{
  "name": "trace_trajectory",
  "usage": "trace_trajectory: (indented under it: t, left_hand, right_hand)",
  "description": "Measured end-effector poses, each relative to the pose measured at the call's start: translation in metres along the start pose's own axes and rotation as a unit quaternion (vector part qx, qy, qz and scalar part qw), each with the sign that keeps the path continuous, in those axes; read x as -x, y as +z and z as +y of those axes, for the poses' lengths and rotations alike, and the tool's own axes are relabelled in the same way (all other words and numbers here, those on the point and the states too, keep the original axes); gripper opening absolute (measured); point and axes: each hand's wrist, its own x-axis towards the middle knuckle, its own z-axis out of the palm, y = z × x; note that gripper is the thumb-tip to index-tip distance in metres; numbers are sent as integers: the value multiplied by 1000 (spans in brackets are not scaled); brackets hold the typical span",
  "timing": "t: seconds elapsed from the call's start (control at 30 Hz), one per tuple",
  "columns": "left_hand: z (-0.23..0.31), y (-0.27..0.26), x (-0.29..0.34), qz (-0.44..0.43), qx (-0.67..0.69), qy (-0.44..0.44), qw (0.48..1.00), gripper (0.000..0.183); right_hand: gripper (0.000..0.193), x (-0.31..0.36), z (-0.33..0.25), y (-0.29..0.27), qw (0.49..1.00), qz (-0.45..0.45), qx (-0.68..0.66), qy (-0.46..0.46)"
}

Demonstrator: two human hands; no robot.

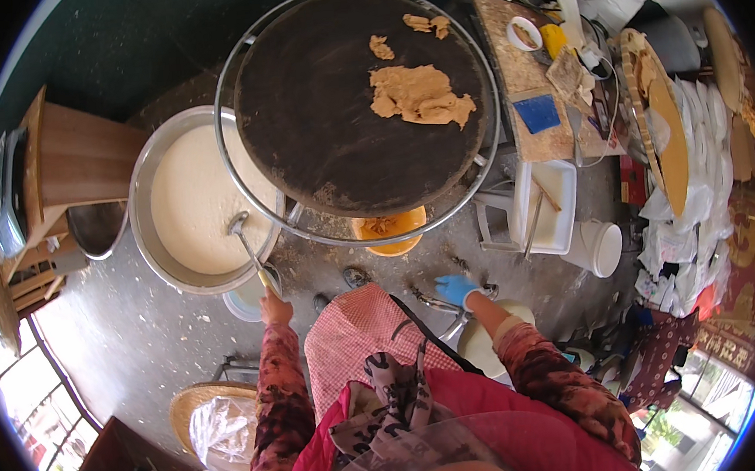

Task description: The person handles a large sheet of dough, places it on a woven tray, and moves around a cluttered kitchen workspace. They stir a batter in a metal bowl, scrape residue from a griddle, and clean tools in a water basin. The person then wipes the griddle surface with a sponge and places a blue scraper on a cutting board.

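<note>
My left hand (276, 309) is closed round the handle of a ladle (249, 244). The ladle's bowl rests at the surface of pale batter (204, 195) in a wide metal basin (144, 243). My right hand (457, 289), in a blue glove, is held low on the right with its fingers loosely stretched out and nothing visible in them. Close below it is a metal fitting (435, 301). Ahead of me stands a large round dark griddle (325, 108) ringed by a metal hoop (224, 150). Brown, dough-like pieces (420, 94) lie on its right half.
An orange bowl (396, 247) sits beneath the griddle's near edge. At right are a wooden worktable (505, 60) with a blue scraper (536, 114), a white tub (566, 209) with sticks and a white bucket (604, 248). A small pail (241, 308) stands by the basin.
</note>
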Motion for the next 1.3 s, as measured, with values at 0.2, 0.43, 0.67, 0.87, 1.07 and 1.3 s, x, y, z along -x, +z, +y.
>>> trace_trajectory:
  t: [0.2, 0.43, 0.67, 0.87, 1.07, 1.3]
  left_hand:
    - [16, 11, 51, 61, -28, 100, 993, 61]
    - [13, 44, 94, -69, -52, 200, 976, 55]
    - [36, 80, 114, -68, 95, 103, 988, 53]
    - [165, 122, 115, -167, 141, 113, 969, 53]
    - [231, 123, 139, -223, 260, 255, 904, 42]
    - [169, 82, 139, -208, 128, 201, 949, 40]
  right_hand:
    - [32, 11, 37, -101, 945, 158, -231, 172]
    - [57, -62, 73, -267, 680, 359, -598, 226]
    - [128, -164, 97, -387, 548, 446, -475, 525]
    - [73, -151, 154, -339, 656, 472, -480, 341]
    - [20, -64, 158, -311, 503, 328, -798, 54]
    - [24, 22, -60, -292, 873, 466, -95, -105]
